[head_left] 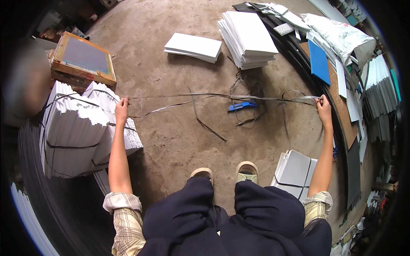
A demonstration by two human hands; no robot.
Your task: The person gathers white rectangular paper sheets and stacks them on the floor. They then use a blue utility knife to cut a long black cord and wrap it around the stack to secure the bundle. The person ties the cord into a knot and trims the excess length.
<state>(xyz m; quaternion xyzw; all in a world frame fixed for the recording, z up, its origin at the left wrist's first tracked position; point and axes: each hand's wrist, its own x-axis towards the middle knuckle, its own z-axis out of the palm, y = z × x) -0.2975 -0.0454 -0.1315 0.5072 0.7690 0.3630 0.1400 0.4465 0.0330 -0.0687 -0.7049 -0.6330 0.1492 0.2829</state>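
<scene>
Grey-black plastic strapping band [222, 96] runs taut across the concrete floor [171, 141], stretched between the person's two spread arms. Left hand [122, 106], at 9 o'clock from frame centre, has its fingers curled shut around the band's left end. Right hand [323, 106], at 3 o'clock, is likewise closed, pinching the band's right end, where the strap looks doubled or frayed into a lighter tuft. Both arms are extended nearly straight, sleeves rolled up to the elbow.

Loose strap offcuts [209, 126] lie curled on the floor under the taut band, near centre. A blue hand tool [241, 105] lies among them, just below the band and slightly right of centre; its exact type cannot be told.

At 12 o'clock sit two stacks of white sheets: a low one [194, 46] and, to its right, a taller one [247, 38]. At 9 o'clock, just beside the left hand, stand strapped bundles of white sheets [74, 132], bound with dark bands. At 10 to 11 o'clock lies a wooden-framed screen [83, 57] with a grey mesh panel. At 4 o'clock, beside the right forearm, is a smaller strapped grey-white bundle [294, 168]. At 1 to 2 o'clock there is a blue sheet [318, 62] and a white sack [339, 36] among mixed white boards.

At 6 o'clock, the person's two sandalled feet [224, 173] show past dark trousers.
</scene>
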